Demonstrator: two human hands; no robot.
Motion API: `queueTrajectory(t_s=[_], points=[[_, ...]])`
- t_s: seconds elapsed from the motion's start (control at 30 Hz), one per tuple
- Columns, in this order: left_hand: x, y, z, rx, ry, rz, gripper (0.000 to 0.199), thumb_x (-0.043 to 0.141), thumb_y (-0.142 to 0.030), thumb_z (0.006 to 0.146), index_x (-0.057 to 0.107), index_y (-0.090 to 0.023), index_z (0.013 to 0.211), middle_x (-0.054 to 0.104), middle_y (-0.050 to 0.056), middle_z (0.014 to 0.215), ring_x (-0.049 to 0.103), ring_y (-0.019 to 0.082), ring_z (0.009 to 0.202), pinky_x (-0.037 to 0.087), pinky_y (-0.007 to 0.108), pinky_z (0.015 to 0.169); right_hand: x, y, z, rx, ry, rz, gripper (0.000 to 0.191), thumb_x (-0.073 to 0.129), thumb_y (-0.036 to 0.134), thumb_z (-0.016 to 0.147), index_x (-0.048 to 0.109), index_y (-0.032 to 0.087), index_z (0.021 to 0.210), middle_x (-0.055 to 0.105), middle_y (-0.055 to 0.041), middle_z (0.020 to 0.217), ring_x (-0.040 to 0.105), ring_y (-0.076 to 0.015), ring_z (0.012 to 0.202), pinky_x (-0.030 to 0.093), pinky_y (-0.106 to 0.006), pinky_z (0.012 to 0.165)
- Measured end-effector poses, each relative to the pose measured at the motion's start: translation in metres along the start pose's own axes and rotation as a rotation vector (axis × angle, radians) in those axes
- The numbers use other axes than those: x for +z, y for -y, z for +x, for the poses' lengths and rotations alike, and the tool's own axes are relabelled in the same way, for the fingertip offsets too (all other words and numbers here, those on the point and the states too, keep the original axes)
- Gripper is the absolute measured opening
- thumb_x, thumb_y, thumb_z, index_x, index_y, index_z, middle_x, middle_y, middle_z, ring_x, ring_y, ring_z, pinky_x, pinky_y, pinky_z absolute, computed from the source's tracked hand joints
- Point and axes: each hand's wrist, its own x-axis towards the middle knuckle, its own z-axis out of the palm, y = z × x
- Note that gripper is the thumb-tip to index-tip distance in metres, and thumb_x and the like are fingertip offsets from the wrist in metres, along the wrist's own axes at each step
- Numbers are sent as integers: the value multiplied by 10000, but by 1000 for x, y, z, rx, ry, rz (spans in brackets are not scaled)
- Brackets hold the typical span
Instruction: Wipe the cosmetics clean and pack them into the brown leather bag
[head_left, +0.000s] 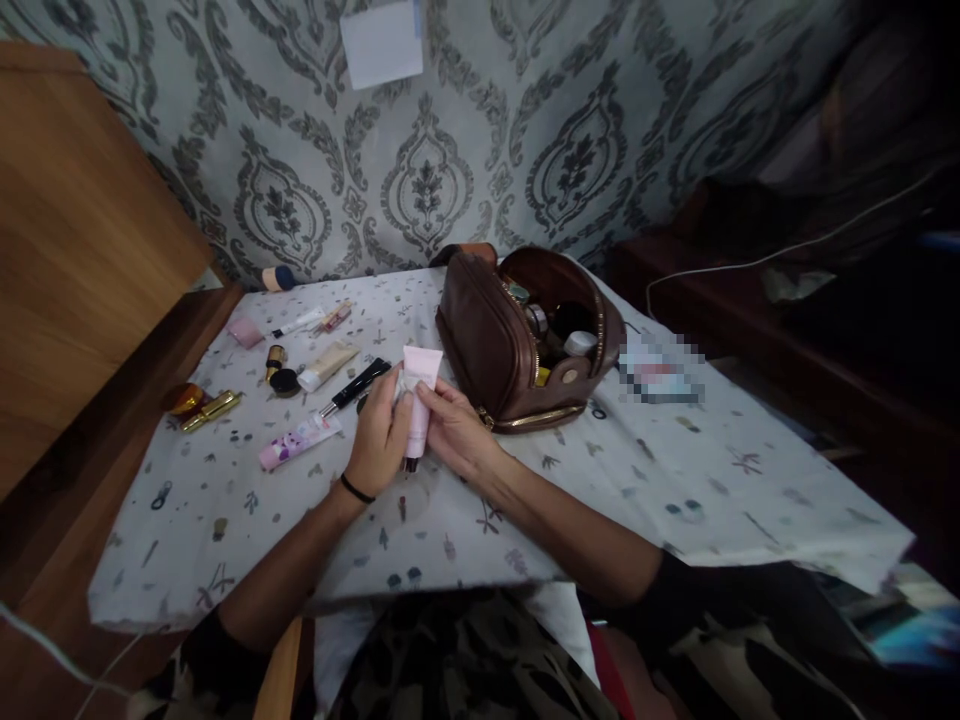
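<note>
Between both hands, over the front middle of the table, is a pale pink squeeze tube [421,408], its flat crimped end up. My left hand [381,425], with a black band at the wrist, closes on the tube's left side. From the right, my right hand [459,425] grips it, thumb across the front. Just left of the hands lie a black slim tube [358,387] and a pink-and-purple tube [300,440]. A brown leather cosmetic bag [487,345] stands unzipped to the right, with several jars and containers inside.
More cosmetics lie on the left: a beige tube [328,366], a round black lid [284,382], a gold tube [211,411], an amber round item [184,400] and a white tube [298,322]. A blurred packet [660,368] lies right of the bag. A wooden panel [82,250] borders the left.
</note>
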Motion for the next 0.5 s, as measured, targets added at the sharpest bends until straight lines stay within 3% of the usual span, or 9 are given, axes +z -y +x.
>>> queueTrajectory(t_s=[0.17,0.33,0.43,0.5], points=[[-3,-11,-23,33,94,62,470,367,-362,1018,411,-137,1428,536,177,1351,502,261,1297,385,457,1119,2,15,2,-75,12,-7,356,907,336,591,723,217,871,738,19,815,654,-154,777,562,-288,796],[-4,-25,-44,-209,94,-204,541,551,-414,943,424,-167,1407,524,148,1397,463,278,1348,355,435,1145,8,24,-1,-128,-4,-15,317,880,348,635,697,215,856,712,25,807,599,-124,716,541,-256,738],[-4,-31,-46,-435,57,-495,547,612,-479,899,491,-171,1335,671,109,1179,646,245,1075,527,351,921,13,26,-5,-119,19,-42,341,878,358,630,683,224,875,704,23,829,572,-122,698,534,-273,734],[-7,-30,-43,-548,-8,-647,570,646,-518,865,524,-171,1301,720,69,987,684,201,840,551,285,726,14,27,-8,-138,30,-81,353,885,350,615,678,228,873,697,26,841,571,-121,720,521,-267,738]])
